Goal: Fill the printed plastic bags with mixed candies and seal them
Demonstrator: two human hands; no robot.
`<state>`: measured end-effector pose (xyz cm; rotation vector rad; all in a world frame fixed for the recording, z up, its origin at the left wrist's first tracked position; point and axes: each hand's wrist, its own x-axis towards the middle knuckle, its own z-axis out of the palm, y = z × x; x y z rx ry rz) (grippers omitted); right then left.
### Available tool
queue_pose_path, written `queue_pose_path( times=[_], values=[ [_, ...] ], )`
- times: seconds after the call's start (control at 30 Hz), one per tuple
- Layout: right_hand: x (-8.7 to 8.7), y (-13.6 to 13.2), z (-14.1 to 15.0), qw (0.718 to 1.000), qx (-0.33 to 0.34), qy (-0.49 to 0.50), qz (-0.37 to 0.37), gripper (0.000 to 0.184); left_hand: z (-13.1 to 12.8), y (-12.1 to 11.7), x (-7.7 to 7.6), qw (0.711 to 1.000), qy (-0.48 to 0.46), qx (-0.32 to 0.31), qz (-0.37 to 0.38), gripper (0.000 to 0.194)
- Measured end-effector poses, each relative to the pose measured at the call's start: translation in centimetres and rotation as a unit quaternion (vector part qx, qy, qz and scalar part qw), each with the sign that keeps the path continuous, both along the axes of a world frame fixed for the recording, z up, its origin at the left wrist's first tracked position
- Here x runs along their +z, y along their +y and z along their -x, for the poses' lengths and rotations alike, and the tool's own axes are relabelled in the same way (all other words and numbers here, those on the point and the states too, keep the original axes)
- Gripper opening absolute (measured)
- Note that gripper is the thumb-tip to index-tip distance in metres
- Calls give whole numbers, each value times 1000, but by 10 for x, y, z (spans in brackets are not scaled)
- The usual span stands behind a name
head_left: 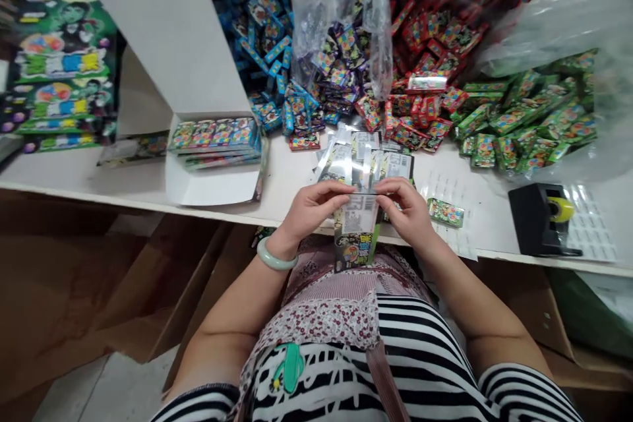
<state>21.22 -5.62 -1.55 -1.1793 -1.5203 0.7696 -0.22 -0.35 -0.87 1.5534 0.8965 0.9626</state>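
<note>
Together, two hands (312, 209) (409, 211), one pinched packet (357, 237)

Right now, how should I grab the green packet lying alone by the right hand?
Probably pinch the green packet across the middle by its long edges, from above: it lies flat on a pale sheet, long and narrow, top uncovered. The right hand is near its left end, so coming from the right looks easier.
</note>
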Motion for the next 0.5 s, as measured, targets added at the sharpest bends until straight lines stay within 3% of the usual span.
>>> queue_pose_path(
  times=[0.1, 0.2, 0.27, 0.33, 0.4, 0.5],
  values=[
    [4, 0, -25, 999, -6, 7, 45, 27, -10, 3, 1, 996, -19, 92, -4, 19],
    [-2, -2, -81, 994, -87, -26, 61, 25, -21, 6, 1, 989, -23, 147, -11, 18],
    [-13, -3, -129, 975, -189, -89, 74, 22, -28, 6, -1, 991, -5, 133, -9, 18],
    [-27, -5, -174, 938, -281, -165, 115, 22, -34, 6, -4, 995, 18, 96, -2, 17],
    [-40, -5, -205, 905, -310, -238, 170, 23, -37, 6, -5, 997, 35, 68, 4, 18],
    [-56, -2, -221, 880, -293, -297, 225, 23, -41, 8, -4, 998, 44, 46, 3, 18]
  ],
)
